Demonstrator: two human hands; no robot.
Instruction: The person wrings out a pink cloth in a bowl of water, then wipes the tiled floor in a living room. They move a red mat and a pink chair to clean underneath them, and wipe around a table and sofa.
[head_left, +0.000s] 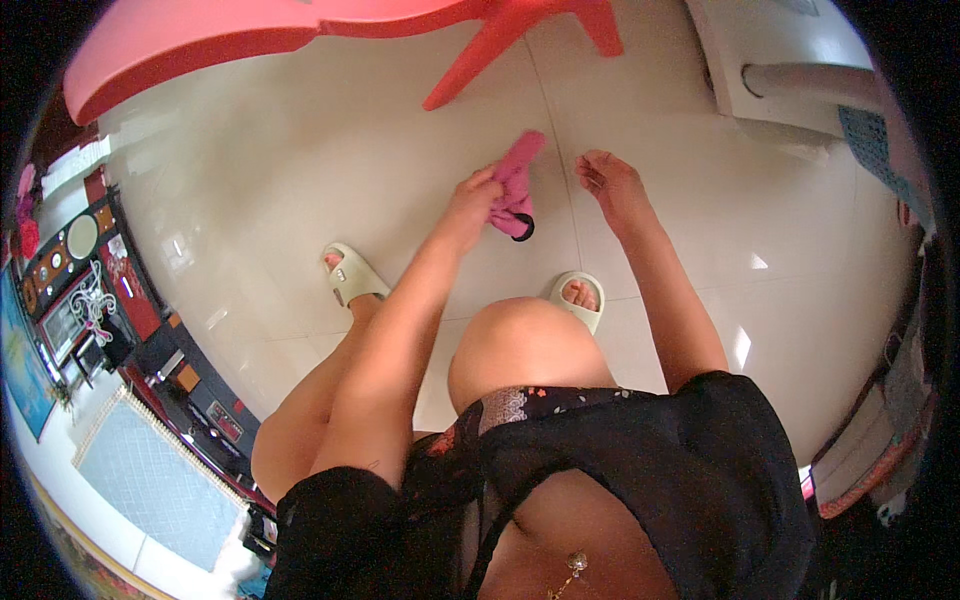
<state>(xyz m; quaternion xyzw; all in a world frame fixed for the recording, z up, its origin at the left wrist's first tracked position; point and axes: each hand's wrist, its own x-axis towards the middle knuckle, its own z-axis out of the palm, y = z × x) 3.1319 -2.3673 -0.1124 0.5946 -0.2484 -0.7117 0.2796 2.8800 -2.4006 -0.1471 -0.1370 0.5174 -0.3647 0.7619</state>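
My left hand (478, 206) grips a pink cloth (515, 191) above the tiled floor. The cloth hangs bunched, one end sticking up past the fingers, and a black band rings its lower end. To its right, apart from the cloth, is my right hand (609, 180), its fingers curled in loosely with nothing visible in them. Both forearms reach forward over my bent knees. Below them my feet wear pale green slippers, the left slipper (352, 274) turned outward and the right slipper (589, 319) partly behind my knee.
A red plastic chair or table (225, 56) with splayed legs stands ahead. At the upper right is a grey-white piece of furniture (780, 60). A dark cabinet (202, 420) with ornaments lines the left side, near a light blue cloth cover (154, 469). Glossy tiled floor (247, 195) lies between.
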